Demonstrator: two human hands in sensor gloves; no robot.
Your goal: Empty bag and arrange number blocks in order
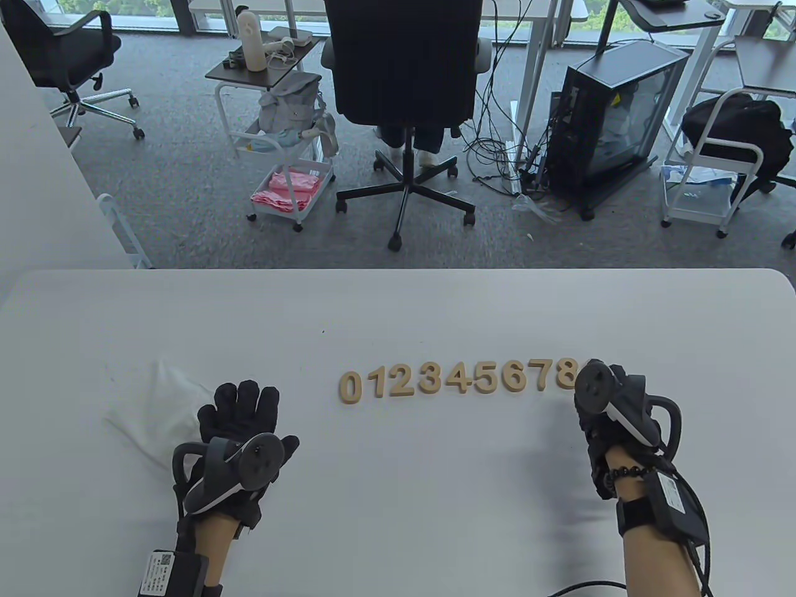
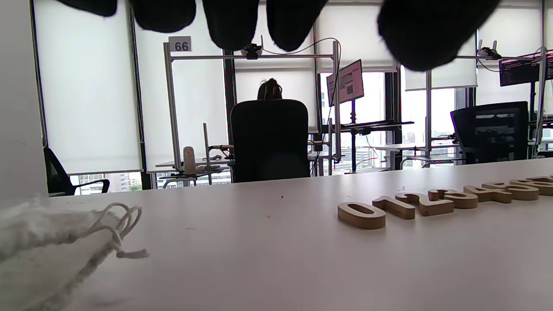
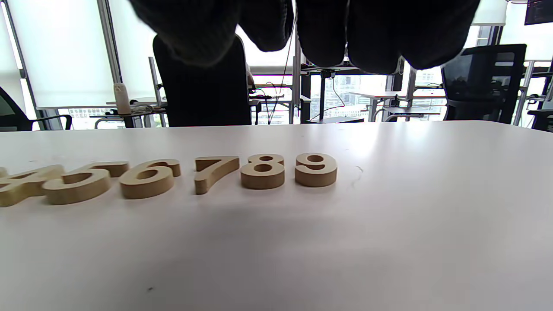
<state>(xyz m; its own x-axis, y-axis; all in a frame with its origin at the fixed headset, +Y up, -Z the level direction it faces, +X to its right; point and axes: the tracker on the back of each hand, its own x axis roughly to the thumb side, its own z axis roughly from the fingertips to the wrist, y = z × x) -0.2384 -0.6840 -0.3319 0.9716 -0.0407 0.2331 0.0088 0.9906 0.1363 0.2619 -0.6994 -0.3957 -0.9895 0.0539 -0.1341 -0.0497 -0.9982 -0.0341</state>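
Table view: blocks 0–9 lie in a row mid-bench; limp bag left. Left hand flat, empty; right hand relaxed, empty. Blocks look light, rigid; pinch their edges.

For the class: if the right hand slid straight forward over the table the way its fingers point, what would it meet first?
Most likely the 9 block, at the row's right end, just ahead of the right hand. The table view hides it behind the tracker, so the exact line is uncertain.
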